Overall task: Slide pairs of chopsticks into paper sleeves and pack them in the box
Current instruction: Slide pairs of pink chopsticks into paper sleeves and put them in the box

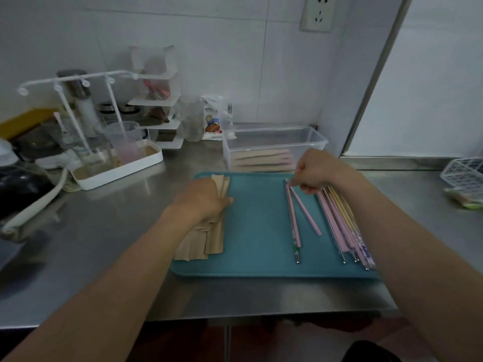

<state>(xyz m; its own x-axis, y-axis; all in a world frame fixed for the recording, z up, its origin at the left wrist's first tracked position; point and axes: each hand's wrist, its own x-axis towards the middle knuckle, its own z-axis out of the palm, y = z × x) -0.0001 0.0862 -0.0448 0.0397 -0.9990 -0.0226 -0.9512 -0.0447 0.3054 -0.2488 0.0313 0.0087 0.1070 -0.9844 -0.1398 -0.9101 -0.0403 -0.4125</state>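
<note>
Head view: on the steel tabletop (104,246) sits a teal tray (258,231). Left hand (202,201) rests on the brown paper sleeves (209,239), hiding its fingers, so its grip is unclear. Right hand (315,171) pinches two pink chopsticks (296,220) beside the chopstick pile (345,228). Beyond, the clear box (274,147) holds sleeved pairs.

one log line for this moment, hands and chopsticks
left hand: rests on paper sleeves | right hand: pinches pink chopsticks on tray | box: some sleeved pairs
</note>
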